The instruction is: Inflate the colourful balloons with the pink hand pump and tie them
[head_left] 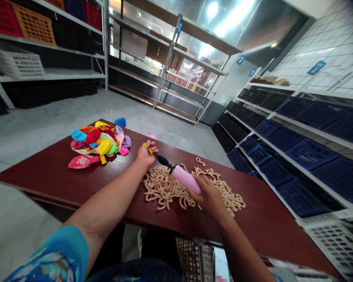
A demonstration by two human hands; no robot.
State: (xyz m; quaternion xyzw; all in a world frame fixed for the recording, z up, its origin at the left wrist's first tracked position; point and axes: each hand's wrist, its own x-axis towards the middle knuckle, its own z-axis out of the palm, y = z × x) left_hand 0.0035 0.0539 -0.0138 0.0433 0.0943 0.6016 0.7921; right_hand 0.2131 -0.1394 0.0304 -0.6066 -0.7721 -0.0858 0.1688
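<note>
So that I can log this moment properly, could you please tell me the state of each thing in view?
Pink pump: slanted, held in the right grip
Yellow piece at its tip: in the left grip, mostly hidden
Balloons: limp, piled
Tan curly pieces: loose, heaped
Blue crates: shelved
White basket: shelved

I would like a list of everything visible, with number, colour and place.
Rectangular wooden table: one, maroon, centre
Curled strips of unclear material: many, tan, table's middle
Heaped limp balloons: many, multicoloured, table's left
Cylindrical plastic hand pump: one, pink and black, over strips
Limp rubber balloon: one, yellow, at pump's tip
Metal shelf racks: three, pale frames, left, back, right
Slotted plastic crates: many, navy, black, red, orange, white, left and right
Rectangular tags: several, blue, by racks
Floor: one, grey, around table
Patterned sleeve: one, turquoise, lower left
Left hand: one, bare, holding yellow balloon
Right hand: one, bare, around pump
</note>
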